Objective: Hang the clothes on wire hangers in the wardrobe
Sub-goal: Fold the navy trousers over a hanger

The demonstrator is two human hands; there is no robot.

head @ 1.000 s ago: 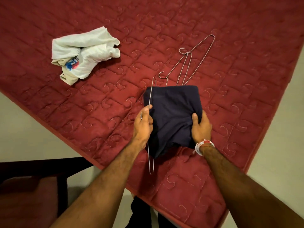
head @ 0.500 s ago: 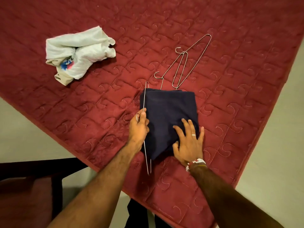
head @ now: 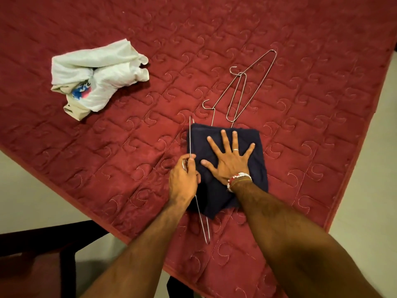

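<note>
A folded dark navy garment (head: 255, 160) lies on the red quilted bed (head: 129, 147), draped over a wire hanger (head: 202, 220) whose wire runs along the garment's left edge. My left hand (head: 183, 179) grips that hanger at its middle, by the hook. My right hand (head: 229, 158) lies flat on the navy cloth with fingers spread wide, pressing it down. Two spare wire hangers (head: 245, 91) lie on the bed just beyond the garment. A crumpled white garment (head: 101, 76) with a blue and pink print sits at the far left of the bed.
The bed's corner points toward me, with pale floor (head: 32, 190) on the left and pale floor (head: 365, 211) on the right. A dark wooden piece of furniture (head: 43, 254) stands at the lower left beside the bed.
My right hand let go of the navy garment's right edge, moved up onto its top and spread flat. My left hand kept its grip on the hanger.
</note>
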